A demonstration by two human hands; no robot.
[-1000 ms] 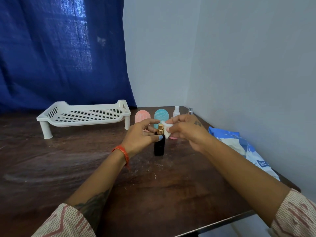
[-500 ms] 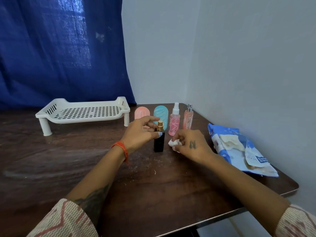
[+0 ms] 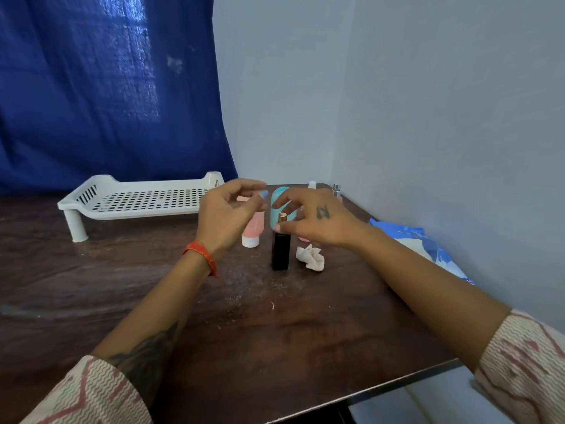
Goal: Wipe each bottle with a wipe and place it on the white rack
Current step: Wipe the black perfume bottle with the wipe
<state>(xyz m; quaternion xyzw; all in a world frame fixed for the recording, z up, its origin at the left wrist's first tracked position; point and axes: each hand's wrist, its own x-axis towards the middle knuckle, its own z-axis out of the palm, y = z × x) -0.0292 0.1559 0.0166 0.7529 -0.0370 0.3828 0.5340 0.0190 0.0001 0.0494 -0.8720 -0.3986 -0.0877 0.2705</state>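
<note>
A dark wooden counter (image 3: 214, 316) fills the lower part of the view, set into a corner between a blue curtain (image 3: 107, 87) and pale walls. At its far left stands the white rack (image 3: 137, 198), a perforated tray on short legs, with nothing on it. Against the right wall lies a blue and white wipes pack (image 3: 428, 249), partly hidden behind the right forearm. Both hands hover above the middle of the counter with nothing in them: the left hand (image 3: 226, 215), with an orange thread at the wrist, has its fingers loosely curled, and the right hand (image 3: 315, 218), with a small tattoo on its back, has its fingers spread and relaxed, its thumb tip close to the gold cap of the black bottle (image 3: 280, 250); contact cannot be made out. The black bottle stands upright on the counter between the hands. Behind it stand a teal bottle (image 3: 282, 206) and a pink tube (image 3: 253, 231) on its white cap, and further back the tops of two spray bottles (image 3: 336, 191) show above the right hand. A crumpled white wipe (image 3: 312, 257) lies on the counter just beside the black bottle, on its right.
</note>
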